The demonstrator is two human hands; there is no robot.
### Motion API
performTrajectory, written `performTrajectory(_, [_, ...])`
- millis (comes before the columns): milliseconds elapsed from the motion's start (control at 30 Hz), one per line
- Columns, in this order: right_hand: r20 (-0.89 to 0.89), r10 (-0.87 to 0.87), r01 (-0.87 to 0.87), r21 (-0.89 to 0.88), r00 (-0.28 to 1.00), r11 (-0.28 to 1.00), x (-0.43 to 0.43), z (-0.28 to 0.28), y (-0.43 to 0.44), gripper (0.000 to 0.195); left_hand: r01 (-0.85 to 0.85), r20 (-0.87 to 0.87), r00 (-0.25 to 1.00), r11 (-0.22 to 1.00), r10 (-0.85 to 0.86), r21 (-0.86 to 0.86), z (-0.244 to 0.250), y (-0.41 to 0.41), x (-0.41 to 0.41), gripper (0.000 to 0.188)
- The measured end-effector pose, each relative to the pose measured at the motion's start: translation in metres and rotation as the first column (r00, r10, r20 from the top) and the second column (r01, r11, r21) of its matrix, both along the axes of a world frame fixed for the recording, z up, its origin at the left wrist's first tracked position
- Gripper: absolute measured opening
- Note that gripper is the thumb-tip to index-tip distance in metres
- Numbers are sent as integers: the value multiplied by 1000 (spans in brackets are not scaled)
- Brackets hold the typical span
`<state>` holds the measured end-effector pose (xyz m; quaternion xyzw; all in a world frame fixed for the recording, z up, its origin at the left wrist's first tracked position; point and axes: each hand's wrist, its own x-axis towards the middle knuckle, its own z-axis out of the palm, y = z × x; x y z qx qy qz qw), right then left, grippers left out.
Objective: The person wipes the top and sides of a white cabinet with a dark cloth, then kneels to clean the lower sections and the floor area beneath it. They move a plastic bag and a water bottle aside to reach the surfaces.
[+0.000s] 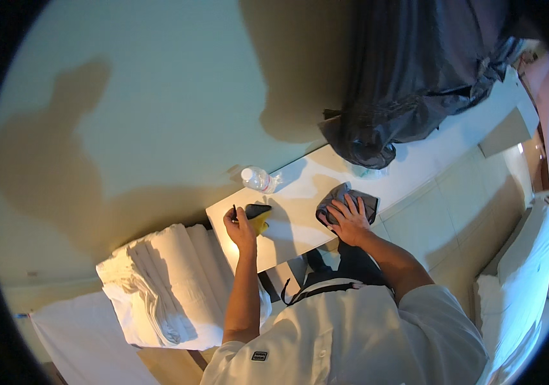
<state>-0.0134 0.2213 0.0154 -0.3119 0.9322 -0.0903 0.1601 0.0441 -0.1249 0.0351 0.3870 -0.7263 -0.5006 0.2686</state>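
My left hand [241, 230] is above the near left part of a long white tabletop [303, 211]. Its fingers are closed on a small black-and-yellow item [259, 220], whose exact kind I cannot tell. Beyond that hand, a clear plastic bottle with a white cap [256, 180] stands by the wall. My right hand [349, 224] presses flat, fingers spread, on a crumpled grey cloth with dark edging [339, 195]. This cloth lies at the table's near edge.
A large black plastic sheet or bag [399, 110] hangs over the table's far right part. Folded white bedding [173, 284] is piled at the left. To the right, white pillows [525, 245] rest above the tiled floor [438, 211]. A green wall [168, 115] backs the table.
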Motion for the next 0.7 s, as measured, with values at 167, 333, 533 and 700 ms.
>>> performTrajectory(167, [-13,9,-9,24,1000,1000,1,5,-8,62,189,-27,982,973,-187,132,30,-2,10,61])
performTrajectory(333, [-51,13,-11,25,999,1000,3,-6,-14,64,498,90,861,866,-501,53,8,25,62,56])
performTrajectory(533, [-71,-133,138,73,989,988,4,-12,-39,69,546,134,777,764,-615,343,11,52,153,39])
performTrajectory(700, [-93,-97,104,65,991,992,68,-10,-88,71,451,269,813,851,-516,270,8,56,244,38])
